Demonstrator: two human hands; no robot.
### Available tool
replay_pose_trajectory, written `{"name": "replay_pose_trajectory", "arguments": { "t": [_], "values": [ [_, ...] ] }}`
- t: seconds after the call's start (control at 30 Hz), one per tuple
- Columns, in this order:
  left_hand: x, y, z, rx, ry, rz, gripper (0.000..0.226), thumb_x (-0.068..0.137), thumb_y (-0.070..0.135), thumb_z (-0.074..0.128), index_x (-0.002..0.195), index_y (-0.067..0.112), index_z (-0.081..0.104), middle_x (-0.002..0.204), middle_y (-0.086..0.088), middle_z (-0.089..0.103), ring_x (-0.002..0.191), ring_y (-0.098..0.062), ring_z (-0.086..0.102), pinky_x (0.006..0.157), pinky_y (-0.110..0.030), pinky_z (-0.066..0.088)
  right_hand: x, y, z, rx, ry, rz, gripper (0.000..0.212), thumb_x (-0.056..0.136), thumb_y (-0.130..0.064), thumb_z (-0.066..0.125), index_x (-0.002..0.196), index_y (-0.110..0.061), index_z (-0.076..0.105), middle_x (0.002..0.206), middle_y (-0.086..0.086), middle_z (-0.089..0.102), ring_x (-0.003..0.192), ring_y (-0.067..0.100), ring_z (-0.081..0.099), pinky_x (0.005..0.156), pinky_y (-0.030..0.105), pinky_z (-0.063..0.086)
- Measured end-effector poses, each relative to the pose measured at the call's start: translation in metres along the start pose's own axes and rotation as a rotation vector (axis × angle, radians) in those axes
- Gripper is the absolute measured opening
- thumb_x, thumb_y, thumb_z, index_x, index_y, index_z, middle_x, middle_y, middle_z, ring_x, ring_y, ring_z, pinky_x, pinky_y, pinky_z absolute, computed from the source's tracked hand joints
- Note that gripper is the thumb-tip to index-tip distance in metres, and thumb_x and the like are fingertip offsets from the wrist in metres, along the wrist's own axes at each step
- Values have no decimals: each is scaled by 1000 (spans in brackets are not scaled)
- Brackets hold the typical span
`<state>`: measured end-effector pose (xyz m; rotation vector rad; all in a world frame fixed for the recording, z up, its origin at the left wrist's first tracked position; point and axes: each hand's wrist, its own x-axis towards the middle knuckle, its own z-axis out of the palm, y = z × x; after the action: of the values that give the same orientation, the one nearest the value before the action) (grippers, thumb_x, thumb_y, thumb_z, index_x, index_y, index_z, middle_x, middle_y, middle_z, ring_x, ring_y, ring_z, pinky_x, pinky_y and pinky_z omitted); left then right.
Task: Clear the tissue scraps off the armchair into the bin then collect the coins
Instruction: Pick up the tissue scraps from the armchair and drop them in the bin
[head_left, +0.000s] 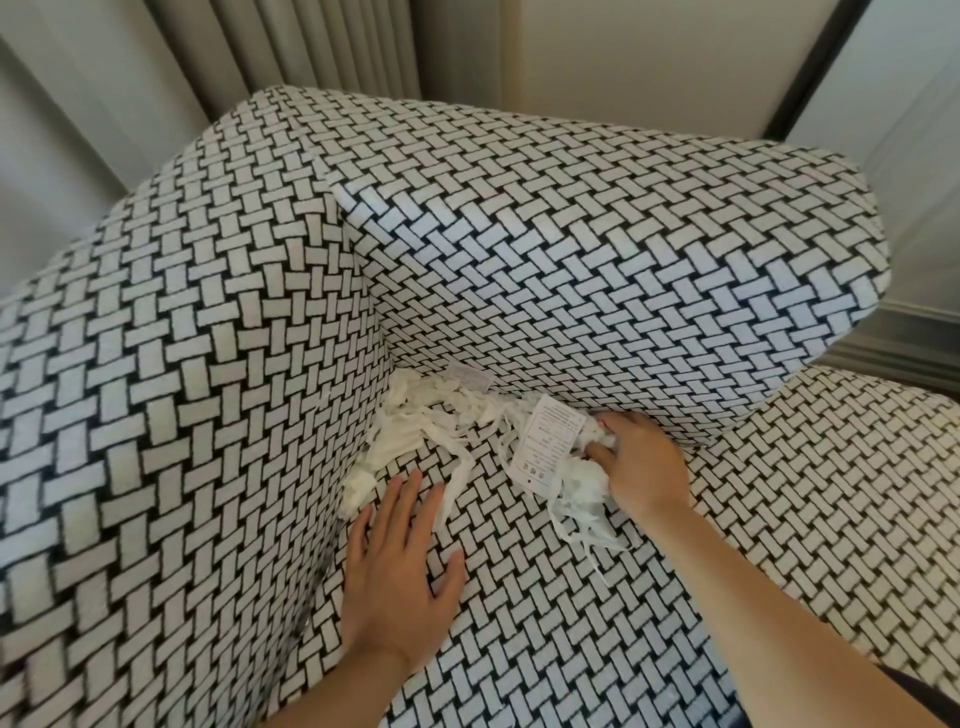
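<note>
The tissue scraps (415, 421) lie on the armchair (571, 234) seat along the rear crease, spreading from the large care label (545, 441) toward the corner beyond it. The right hand (641, 462), touching the care label's edge, has its fingers curled around a bunch (582, 483) of strips that trails below the label. The left hand (400, 561) rests flat on the seat near the label, fingers straight, fingertips just beside the loose strips. Recommended: sweep the loose pile toward the label with the flat hand, consolidate into one wad, and avoid tugging the label. Count: one armchair, two hands, two labels (a smaller label (470, 376) sits just behind), two scrap groups; individual strips uncountable. No coins or bin are visible.
</note>
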<state>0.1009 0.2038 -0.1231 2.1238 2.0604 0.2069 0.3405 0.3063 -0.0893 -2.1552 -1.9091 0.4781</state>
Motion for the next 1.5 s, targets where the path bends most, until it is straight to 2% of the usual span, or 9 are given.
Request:
{"name": "replay_pose_trajectory", "arguments": {
  "t": [0.1, 0.4, 0.57, 0.7, 0.87, 0.97, 1.07, 1.27, 1.5],
  "values": [
    [0, 1, -1, -2, -1, 2, 66, 88, 52, 31, 148, 29, 17, 156, 5, 16, 144, -11, 8, 115, -36, 1, 0, -5, 3, -49, 116, -27, 21, 88, -24, 62, 109, -20, 66, 89, 2, 63, 79, 18, 58, 60, 28, 46],
    [0, -1, -1, -66, 7, -3, 64, 88, 51, 31, 147, 29, 21, 156, 8, 16, 144, -8, 6, 115, -38, 6, -5, -9, 5, 43, 362, -283, 16, 67, 1, 75, 78, -10, 72, 65, 0, 59, 57, 13, 49, 45, 18, 35],
    [-1, -1, -1, -51, 14, 4, 64, 89, 51, 30, 148, 29, 19, 156, 8, 17, 144, -8, 6, 116, -34, 1, -16, -27, -24, -234, 179, -395, 26, 70, -26, 79, 93, -16, 74, 84, 0, 70, 85, 18, 61, 80, 35, 51],
    [-1, 0, -1, -44, 6, 5, 64, 89, 52, 29, 147, 29, 20, 156, 7, 15, 144, -8, 4, 116, -34, 0, -26, -36, -43, -360, -195, -328, 58, 78, -66, 54, 125, -31, 57, 127, -8, 54, 124, 18, 42, 109, 42, 28],
    [0, 2, -1, -30, 0, -1, 64, 89, 52, 30, 147, 28, 22, 156, 7, 16, 144, -9, 5, 116, -35, 0, -19, -32, -71, 76, -302, -127, 52, 85, -67, 39, 116, -29, 57, 94, -6, 69, 68, 1, 64, 65, 26, 55],
    [1, -1, 0, -31, -4, -3, 64, 89, 51, 31, 147, 28, 20, 156, 6, 16, 144, -10, 6, 115, -37, 4, -9, -42, -68, 325, -235, -62, 48, 96, -53, 32, 122, -23, 59, 108, 15, 69, 94, 28, 68, 84, 45, 55],
    [0, 0, 1, -29, -12, 0, 65, 88, 52, 32, 148, 29, 18, 156, 6, 16, 145, -11, 7, 114, -40, 7, -4, -54, -41, 357, -375, -70, 45, 99, -48, 31, 137, -29, 46, 136, 5, 55, 116, 35, 56, 94, 41, 49],
    [0, 1, -1, -29, -4, 2, 65, 87, 50, 34, 147, 28, 20, 155, 5, 19, 144, -12, 9, 114, -40, 8, 21, -67, -7, 164, -430, -66, 47, 97, -46, 36, 143, -37, 33, 138, -2, 52, 73, 9, 59, 78, 28, 50],
    [-1, 0, 1, -42, 0, -2, 65, 87, 50, 32, 147, 29, 14, 156, 5, 18, 144, -11, 9, 113, -40, 10, 30, -83, 15, -107, -305, 67, 56, 87, -56, 52, 137, -33, 40, 134, 8, 54, 123, 32, 49, 105, 55, 33]
  ]
}}
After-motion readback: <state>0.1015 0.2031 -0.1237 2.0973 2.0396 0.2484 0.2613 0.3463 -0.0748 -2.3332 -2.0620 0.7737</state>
